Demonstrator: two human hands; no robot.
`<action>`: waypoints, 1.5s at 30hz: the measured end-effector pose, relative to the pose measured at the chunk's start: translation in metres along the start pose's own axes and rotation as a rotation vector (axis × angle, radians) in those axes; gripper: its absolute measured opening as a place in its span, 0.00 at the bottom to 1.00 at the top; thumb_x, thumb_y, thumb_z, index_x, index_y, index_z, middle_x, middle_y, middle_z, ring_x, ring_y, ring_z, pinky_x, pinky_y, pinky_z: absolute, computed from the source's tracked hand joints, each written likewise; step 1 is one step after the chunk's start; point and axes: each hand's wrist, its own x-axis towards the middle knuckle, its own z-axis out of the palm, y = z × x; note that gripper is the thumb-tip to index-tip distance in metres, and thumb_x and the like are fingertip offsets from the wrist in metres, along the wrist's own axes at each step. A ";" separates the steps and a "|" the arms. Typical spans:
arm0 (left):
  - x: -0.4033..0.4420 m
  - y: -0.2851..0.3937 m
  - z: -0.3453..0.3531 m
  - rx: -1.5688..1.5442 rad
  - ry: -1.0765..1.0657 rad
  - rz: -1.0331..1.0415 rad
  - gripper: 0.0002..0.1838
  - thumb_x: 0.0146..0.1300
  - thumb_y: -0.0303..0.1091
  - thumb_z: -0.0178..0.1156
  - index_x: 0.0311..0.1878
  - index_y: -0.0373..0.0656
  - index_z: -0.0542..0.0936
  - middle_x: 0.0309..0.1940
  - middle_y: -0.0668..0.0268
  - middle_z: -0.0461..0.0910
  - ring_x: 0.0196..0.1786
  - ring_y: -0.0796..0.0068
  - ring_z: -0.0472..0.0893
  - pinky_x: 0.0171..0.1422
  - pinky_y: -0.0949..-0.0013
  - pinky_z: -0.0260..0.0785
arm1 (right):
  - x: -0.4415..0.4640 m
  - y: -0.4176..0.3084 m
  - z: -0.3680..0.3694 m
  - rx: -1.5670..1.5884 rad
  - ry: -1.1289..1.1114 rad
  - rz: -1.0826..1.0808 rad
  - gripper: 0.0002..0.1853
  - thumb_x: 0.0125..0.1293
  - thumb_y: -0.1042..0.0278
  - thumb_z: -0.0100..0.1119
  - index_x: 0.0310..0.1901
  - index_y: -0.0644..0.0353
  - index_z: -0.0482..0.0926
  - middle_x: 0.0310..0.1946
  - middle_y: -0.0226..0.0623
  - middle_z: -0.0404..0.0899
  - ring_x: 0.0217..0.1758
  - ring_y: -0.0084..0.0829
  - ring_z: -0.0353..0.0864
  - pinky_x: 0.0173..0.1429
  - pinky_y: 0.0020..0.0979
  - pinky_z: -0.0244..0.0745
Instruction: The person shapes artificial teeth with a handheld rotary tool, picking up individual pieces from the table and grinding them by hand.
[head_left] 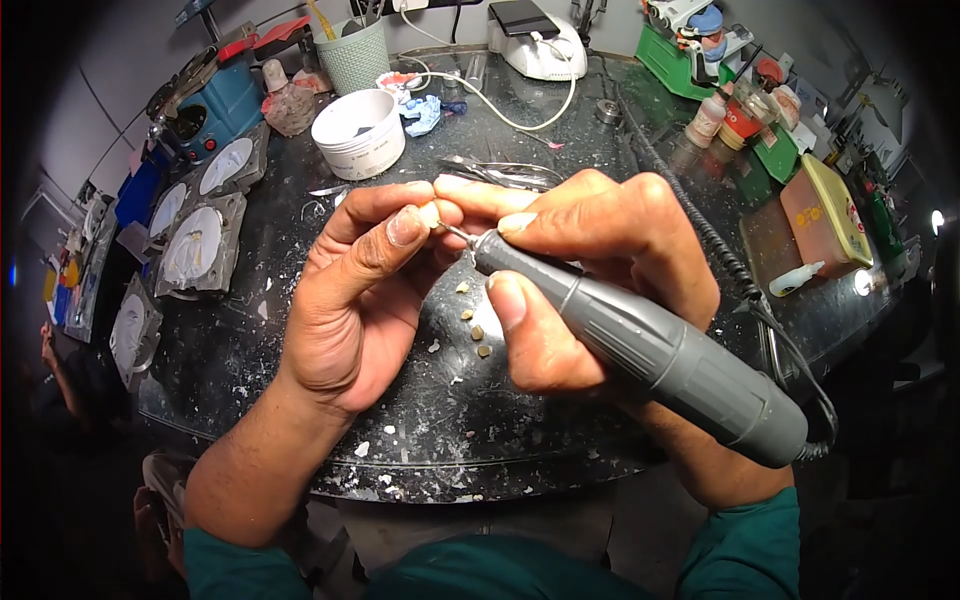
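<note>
Between the thumb and fingertips of my left hand (350, 280) is a small cream-coloured piece that looks like a dental crown (430, 215). My right hand (610, 235) is wrapped round a thick grey rotary handpiece (650, 345), which slants down to the right. From its nose a thin metal bur (456, 232) points at the crown. The bur's tip is at or very near the crown; contact cannot be made out. My right fingertips almost meet those of my left hand. Several small tooth-coloured pieces (477, 332) lie on the dark bench (520, 430) below my hands.
A white tub (358, 135) stands behind my hands, near a pale green basket (355, 60) and a white control unit (545, 55). Metal flasks with plaster (195, 250) sit left. A coiled cord (700, 230) runs along the right, near a yellow-lidded box (825, 215).
</note>
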 end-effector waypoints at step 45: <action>-0.003 -0.005 0.003 0.063 0.089 0.055 0.09 0.66 0.24 0.61 0.49 0.41 0.81 0.46 0.58 0.84 0.50 0.70 0.82 0.63 0.65 0.72 | 0.001 -0.002 0.004 0.010 0.025 0.057 0.13 0.56 0.85 0.62 0.41 0.68 0.70 0.33 0.45 0.79 0.48 0.46 0.86 0.52 0.35 0.82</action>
